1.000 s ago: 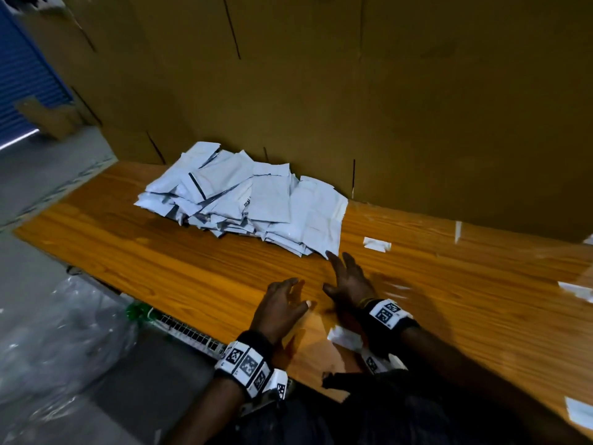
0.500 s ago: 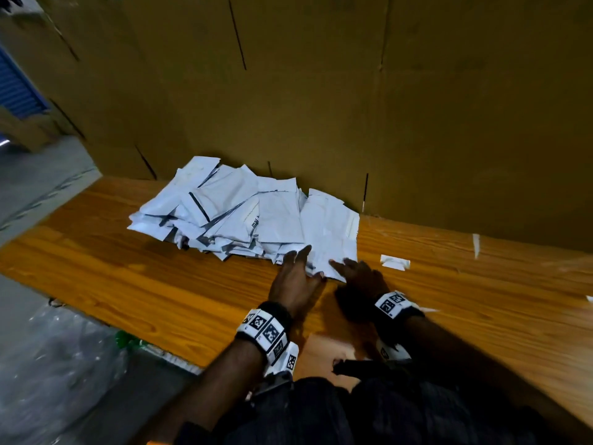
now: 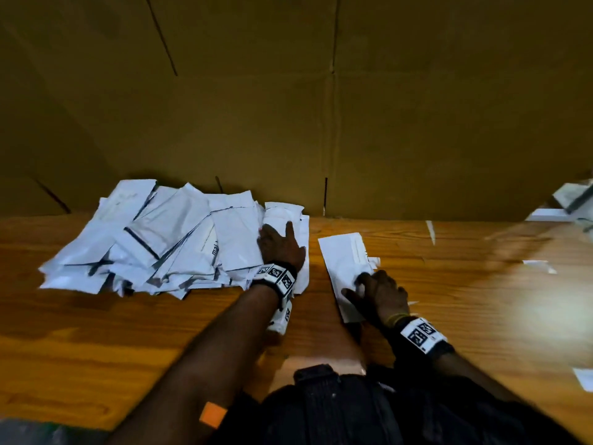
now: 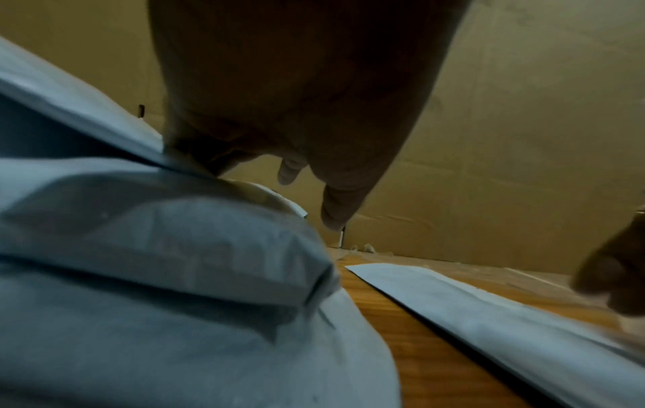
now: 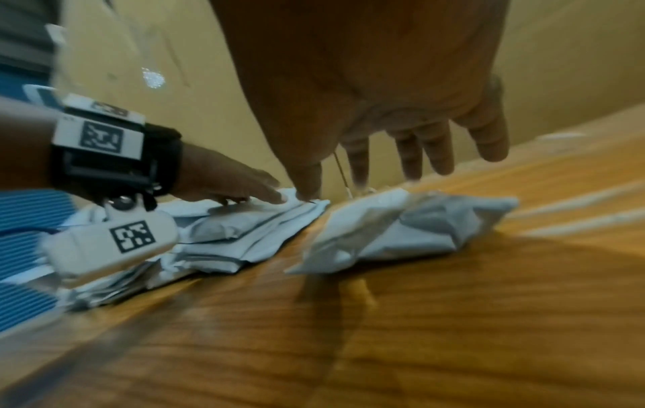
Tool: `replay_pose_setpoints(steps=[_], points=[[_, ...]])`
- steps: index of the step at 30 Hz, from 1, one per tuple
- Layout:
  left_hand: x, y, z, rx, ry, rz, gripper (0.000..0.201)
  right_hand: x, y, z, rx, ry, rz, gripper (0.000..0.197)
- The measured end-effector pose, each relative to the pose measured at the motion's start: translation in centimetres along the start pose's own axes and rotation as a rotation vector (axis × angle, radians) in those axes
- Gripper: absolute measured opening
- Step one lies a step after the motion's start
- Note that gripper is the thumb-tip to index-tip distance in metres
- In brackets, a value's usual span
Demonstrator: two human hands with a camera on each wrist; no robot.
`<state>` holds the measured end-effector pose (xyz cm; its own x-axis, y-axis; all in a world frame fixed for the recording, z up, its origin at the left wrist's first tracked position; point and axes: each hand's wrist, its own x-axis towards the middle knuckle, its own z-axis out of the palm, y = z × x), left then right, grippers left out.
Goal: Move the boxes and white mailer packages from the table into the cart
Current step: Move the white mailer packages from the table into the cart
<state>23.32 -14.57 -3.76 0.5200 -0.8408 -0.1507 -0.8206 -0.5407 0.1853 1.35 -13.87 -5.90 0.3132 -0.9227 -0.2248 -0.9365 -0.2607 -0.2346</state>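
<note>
Right now your right hand (image 3: 378, 293) is the nearer one: its fingers press the near end of a single white mailer (image 3: 345, 261), which lies apart from the pile (image 3: 154, 239) with its long axis running away from you toward the cardboard wall (image 3: 321, 107). That grip looks loose, spread, not clamped. Your left hand (image 3: 279, 244) rests flat and open on the pile's right edge, on the desk (image 3: 481, 300). No cart shows.

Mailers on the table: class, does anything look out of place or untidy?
Yes. The pile of mailers is a loose, overlapping heap, and one mailer lies apart, under the right hand. Paper scraps litter the table.
</note>
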Motion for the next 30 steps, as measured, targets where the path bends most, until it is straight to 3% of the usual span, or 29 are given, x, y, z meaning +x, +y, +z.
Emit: replay_pose_setpoints(steps=[4,7,10,13,15,18,23,26,28,30], points=[[1.4,0.4,0.2,0.107,-0.052,-0.072,0.084,1.1,-0.7,1.3,0.149,0.023,0.054,0.081],[1.2,0.8,0.7,0.135,-0.048,-0.026,0.083,1.4,-0.7,2.6,0.016,-0.027,0.051,0.078],[0.6,1.0,1.8,0.142,0.034,0.046,0.089,1.2,-0.4,3.3,-0.033,0.017,0.100,0.074],[-0.5,1.5,2.2,0.115,-0.061,0.076,0.092,1.5,-0.6,3.1,-0.044,0.064,0.123,0.080],[-0.9,1.5,2.1,0.160,-0.073,0.095,0.087,1.7,-0.7,3.2,-0.048,0.013,0.109,0.090],[-0.8,0.9,2.1,0.170,0.002,0.138,0.089,1.6,-0.8,3.3,-0.082,-0.047,0.100,0.084],[-0.2,0.3,2.2,0.017,0.144,0.234,0.084,1.0,-0.6,2.7,-0.068,0.005,0.124,0.078],[-2.1,1.3,1.0,-0.078,0.111,0.237,0.089,0.5,0.3,2.9,-0.066,0.026,0.153,0.089],[-3.7,2.0,0.2,-0.087,0.139,0.233,0.089,0.2,0.9,2.9,-0.074,-0.003,0.164,0.087],[-4.9,2.8,0.4,-0.118,0.078,0.209,0.085,0.1,1.2,2.7,-0.080,0.007,0.150,0.079]])
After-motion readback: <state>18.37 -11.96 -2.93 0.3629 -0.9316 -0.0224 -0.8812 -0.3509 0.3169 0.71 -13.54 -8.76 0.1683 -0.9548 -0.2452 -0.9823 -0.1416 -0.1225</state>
